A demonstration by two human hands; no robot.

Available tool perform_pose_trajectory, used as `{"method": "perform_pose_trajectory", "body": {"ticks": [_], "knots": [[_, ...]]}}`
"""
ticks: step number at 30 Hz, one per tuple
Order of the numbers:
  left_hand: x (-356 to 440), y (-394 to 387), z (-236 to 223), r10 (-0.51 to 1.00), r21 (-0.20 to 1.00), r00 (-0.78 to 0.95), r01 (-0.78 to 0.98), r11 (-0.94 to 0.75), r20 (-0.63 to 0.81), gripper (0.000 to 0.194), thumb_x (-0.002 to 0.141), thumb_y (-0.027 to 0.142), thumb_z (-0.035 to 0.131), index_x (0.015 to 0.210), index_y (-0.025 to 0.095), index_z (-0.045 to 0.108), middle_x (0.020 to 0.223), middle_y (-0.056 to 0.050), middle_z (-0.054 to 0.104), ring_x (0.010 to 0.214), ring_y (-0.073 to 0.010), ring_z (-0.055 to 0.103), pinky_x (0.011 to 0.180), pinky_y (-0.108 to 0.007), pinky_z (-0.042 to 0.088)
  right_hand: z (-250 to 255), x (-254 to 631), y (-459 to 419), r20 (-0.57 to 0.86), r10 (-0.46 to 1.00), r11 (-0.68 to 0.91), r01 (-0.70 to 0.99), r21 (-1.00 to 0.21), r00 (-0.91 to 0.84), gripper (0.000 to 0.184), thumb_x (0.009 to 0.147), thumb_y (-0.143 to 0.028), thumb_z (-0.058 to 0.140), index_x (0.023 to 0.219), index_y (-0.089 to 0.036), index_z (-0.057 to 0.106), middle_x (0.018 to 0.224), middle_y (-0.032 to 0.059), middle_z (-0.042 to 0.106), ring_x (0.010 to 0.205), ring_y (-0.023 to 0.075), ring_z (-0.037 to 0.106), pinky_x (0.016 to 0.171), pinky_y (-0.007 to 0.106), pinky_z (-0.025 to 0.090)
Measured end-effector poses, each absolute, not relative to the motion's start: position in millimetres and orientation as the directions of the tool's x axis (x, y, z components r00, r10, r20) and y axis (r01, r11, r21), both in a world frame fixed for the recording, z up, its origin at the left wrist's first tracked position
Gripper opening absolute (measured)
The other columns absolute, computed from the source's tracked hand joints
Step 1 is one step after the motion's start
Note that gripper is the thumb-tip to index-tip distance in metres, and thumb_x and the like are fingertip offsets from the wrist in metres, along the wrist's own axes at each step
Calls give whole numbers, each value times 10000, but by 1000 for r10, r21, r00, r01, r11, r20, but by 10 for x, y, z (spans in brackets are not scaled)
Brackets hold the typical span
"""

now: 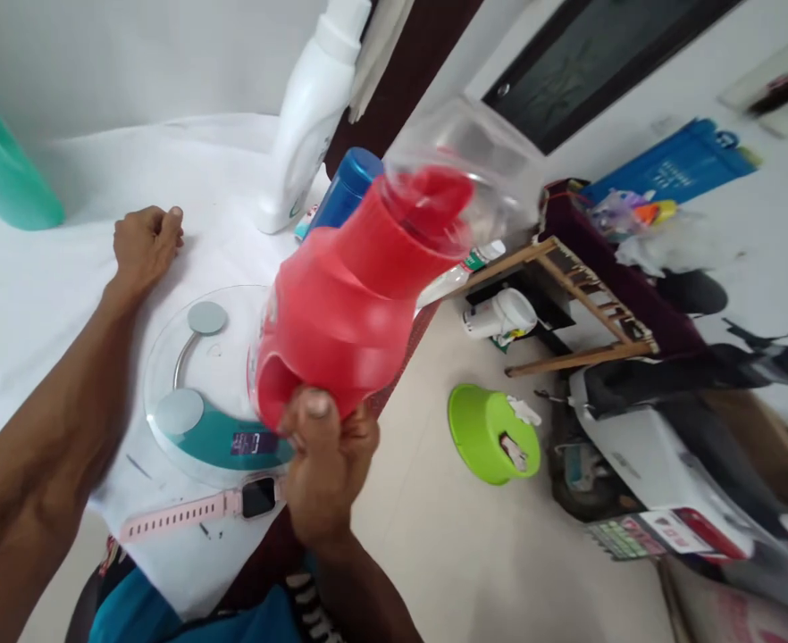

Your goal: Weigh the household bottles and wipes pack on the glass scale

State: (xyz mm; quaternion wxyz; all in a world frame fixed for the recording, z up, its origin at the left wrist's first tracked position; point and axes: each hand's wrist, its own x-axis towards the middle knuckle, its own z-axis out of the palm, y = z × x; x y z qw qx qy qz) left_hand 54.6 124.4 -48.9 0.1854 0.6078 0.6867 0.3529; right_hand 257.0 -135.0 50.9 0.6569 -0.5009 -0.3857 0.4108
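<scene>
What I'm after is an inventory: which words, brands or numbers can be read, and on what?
None reads reliably.
Scale display: digits smeared.
Red bottle, blue bag: lettering blurred.
White bottle, white bucket: print too small.
Red-and-white plate: blurred.

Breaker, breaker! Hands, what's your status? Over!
Left hand curled on white cloth. Right hand gripping red bottle, tilted. Pink-strapped watch beside glass scale, close to right hand. Over.
</scene>
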Motion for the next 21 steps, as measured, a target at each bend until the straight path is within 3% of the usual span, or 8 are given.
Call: {"method": "perform_pose_trajectory", "body": {"ticks": [3, 6, 13, 17, 21], "knots": [[586, 1171, -419, 949, 796, -265, 605, 26, 171, 475, 1037, 568, 451, 832, 195, 662, 744, -5, 658, 870, -192, 656, 962, -374, 499, 556, 2813, -1233, 141, 892, 229, -161, -960, 430, 565, 953, -583, 777, 641, -252, 442, 536, -100, 311, 483, 81, 263, 452, 236, 306], [627, 1113, -332, 951, 786, -280, 615, 71, 132, 377, 1031, 469, 506, 835, 181, 649, 754, -13, 666, 849, -189, 629, 963, -367, 491, 697, 3022, -1150, 209, 886, 287, -134, -949, 413, 657, 951, -692, 735, 605, -248, 396, 490, -114, 267, 422, 62, 230, 413, 215, 288], [685, 1085, -254, 949, 756, -310, 636, 158, 63, 315, 1071, 382, 553, 935, 133, 689, 885, -48, 744, 854, -176, 618, 967, -300, 471, 909, 3573, -1059, 485, 647, 476, 185, -860, 589, 708, 916, -782, 722, 575, -236, 428, 463, -111, 304, 348, 43, 219, 349, 203, 245], [701, 1098, -257, 944, 749, -325, 638, 178, 52, 283, 1063, 346, 584, 950, 123, 718, 891, -46, 756, 837, -168, 588, 948, -289, 453, 779, 3896, -881, 508, 569, 461, 261, -848, 647, 706, 855, -753, 807, 578, -241, 406, 504, -87, 399, 371, 44, 275, 332, 204, 236], [703, 1113, -269, 942, 739, -332, 647, 190, 49, 260, 1057, 343, 609, 954, 133, 722, 881, -43, 749, 838, -175, 574, 941, -304, 447, 593, 4111, -647, 472, 543, 431, 252, -866, 694, 674, 765, -721, 871, 569, -240, 441, 475, -88, 403, 354, 41, 281, 322, 203, 214]]}}
